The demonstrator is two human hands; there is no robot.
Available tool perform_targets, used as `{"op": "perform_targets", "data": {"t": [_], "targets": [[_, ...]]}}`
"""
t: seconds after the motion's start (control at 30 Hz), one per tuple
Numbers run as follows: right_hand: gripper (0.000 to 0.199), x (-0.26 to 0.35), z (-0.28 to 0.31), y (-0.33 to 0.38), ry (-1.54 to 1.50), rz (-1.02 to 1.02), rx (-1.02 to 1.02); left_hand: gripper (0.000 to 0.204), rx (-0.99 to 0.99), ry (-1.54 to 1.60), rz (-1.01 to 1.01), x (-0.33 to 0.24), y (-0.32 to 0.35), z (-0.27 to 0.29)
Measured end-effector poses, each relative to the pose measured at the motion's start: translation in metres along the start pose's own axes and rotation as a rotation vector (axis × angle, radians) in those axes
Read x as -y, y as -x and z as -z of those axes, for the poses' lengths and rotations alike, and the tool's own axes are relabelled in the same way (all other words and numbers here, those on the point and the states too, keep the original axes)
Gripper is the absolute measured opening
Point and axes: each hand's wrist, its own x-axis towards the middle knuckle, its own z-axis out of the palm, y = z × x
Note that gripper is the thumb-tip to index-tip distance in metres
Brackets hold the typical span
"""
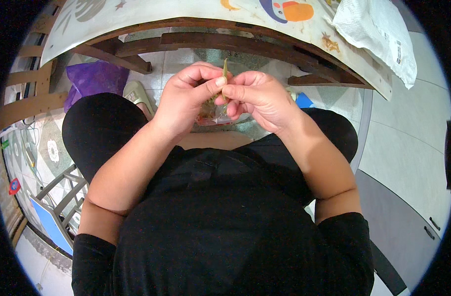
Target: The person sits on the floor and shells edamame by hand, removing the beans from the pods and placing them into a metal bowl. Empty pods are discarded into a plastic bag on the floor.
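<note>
White, picture-covered surface (161, 12) sits ahead. I see the left hand (185, 96) and right hand (265, 101) pinching one thin, pale-green, pointed pod-like piece (225, 66) between them; its long side points toward the surface, neither hand nearer.

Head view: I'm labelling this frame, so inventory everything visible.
pod-like piece: one, pale green, between hands
container: one, clear, below hands
table: one, brown, patterned cover, top
package: one, white, table's right end
bag: one, purple, upper left
slipper: at least one, pale, near left knee
unclear item: one, blue, near right knee
slatted furniture: one, brown, left
stool: one, grey and blue, lower left
small item: one, red, far left
cabinet: count unclear, grey, right
floor: one, tiled, beneath
left hand, right hand: one each, bare, on piece
clothed body: one, black, centre
</note>
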Motion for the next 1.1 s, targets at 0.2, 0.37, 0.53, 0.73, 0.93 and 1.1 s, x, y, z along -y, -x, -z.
{"op": "perform_targets", "data": {"t": [0.2,0.37,0.53,0.73,0.93,1.1], "targets": [[0.019,-0.003,-0.001,0.001,-0.021,0.012,0.018,0.003,-0.012,0.037,-0.041,-0.003,0.003,-0.004],[0.020,-0.007,0.001,-0.003,-0.067,-0.015,0.052,0.002,-0.030,0.107,-0.026,0.003,0.004,-0.003],[0.020,-0.009,0.002,-0.007,-0.090,-0.025,0.076,0.002,-0.065,0.205,0.025,0.002,0.004,-0.004],[0.014,-0.008,0.005,-0.011,-0.163,0.004,0.107,0.007,-0.075,0.299,0.218,-0.012,0.002,-0.006],[0.014,0.004,0.005,-0.004,-0.099,-0.025,0.039,0.014,0.003,-0.300,-0.117,-0.013,-0.005,0.001],[0.014,0.004,0.006,-0.002,-0.054,-0.045,0.026,0.013,0.051,-0.462,-0.161,-0.018,-0.004,0.005]]}}
